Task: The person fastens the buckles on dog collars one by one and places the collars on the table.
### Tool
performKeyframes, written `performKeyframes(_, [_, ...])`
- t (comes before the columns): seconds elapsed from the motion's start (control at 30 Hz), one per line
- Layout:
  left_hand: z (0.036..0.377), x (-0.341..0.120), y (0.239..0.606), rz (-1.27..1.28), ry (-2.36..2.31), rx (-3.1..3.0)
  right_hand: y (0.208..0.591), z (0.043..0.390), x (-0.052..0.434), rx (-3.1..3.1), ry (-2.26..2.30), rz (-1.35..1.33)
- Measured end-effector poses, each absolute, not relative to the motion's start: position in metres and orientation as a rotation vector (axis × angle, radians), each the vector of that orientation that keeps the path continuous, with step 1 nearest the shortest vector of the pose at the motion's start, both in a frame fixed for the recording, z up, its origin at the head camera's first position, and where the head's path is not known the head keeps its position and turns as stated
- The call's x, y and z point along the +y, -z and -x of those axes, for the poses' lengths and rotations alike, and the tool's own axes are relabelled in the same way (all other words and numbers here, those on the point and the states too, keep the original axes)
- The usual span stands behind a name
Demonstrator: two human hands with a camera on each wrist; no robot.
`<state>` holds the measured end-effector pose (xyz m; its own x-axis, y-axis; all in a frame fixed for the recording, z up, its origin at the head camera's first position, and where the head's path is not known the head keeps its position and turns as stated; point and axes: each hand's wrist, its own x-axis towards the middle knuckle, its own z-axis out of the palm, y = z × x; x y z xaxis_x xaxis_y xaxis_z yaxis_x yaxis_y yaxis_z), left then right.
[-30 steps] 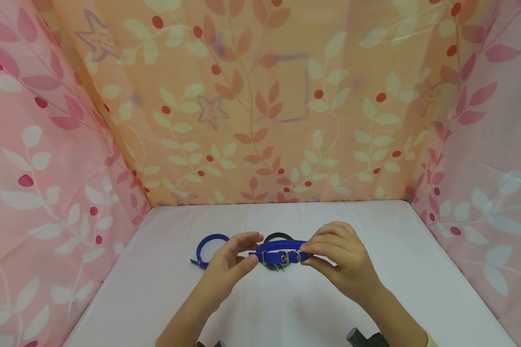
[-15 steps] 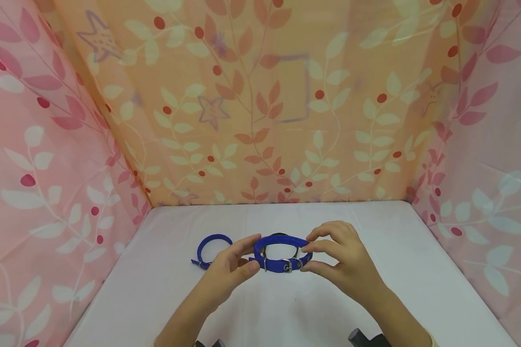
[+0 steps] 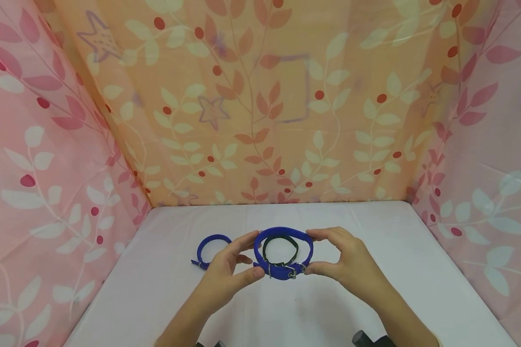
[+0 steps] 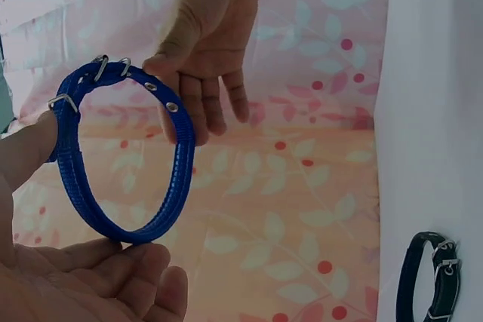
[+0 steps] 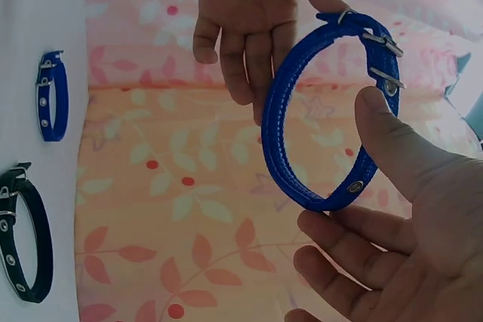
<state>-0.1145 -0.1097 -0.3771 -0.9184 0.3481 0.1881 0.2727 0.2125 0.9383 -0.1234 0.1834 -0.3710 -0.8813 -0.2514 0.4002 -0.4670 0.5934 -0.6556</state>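
Observation:
Between both hands, above the table, is a blue buckled collar (image 3: pixel 282 274), fastened into a loop with a metal buckle and eyelets. The left hand (image 3: pixel 228 270) grips its left side, thumb near the strap end and fingers behind. On the opposite side the right hand (image 3: pixel 346 255) holds the loop between thumb and fingers. In the right wrist view the collar (image 5: pixel 275 130) stands as an open ring with the right thumb by the buckle. Through the ring, a black collar (image 3: pixel 297 250) shows on the table behind. A second blue collar (image 3: pixel 198 251) lies left of it, partly covered by the left hand.
The white table (image 3: pixel 165 289) runs back to an orange leaf-patterned cloth wall (image 3: pixel 252 144). Pink patterned cloth (image 3: pixel 39 217) closes the left side, and similar cloth the right. Dark cylindrical objects (image 3: pixel 360 339) show at the bottom edge by the forearms.
The held collar has tilted from nearly edge-on to face the head camera, so its ring shows wide and round. The right fingers have shifted along its rim. The collars on the table have stayed put.

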Motion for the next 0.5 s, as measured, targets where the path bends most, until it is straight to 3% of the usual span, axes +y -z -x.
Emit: performKeyframes(0.5, [0.1143, -0.1024, 0.3811, -0.481, -1.853, 2.498, 0.3698, 0.1252, 0.1897, -2.557, -1.289, -0.756])
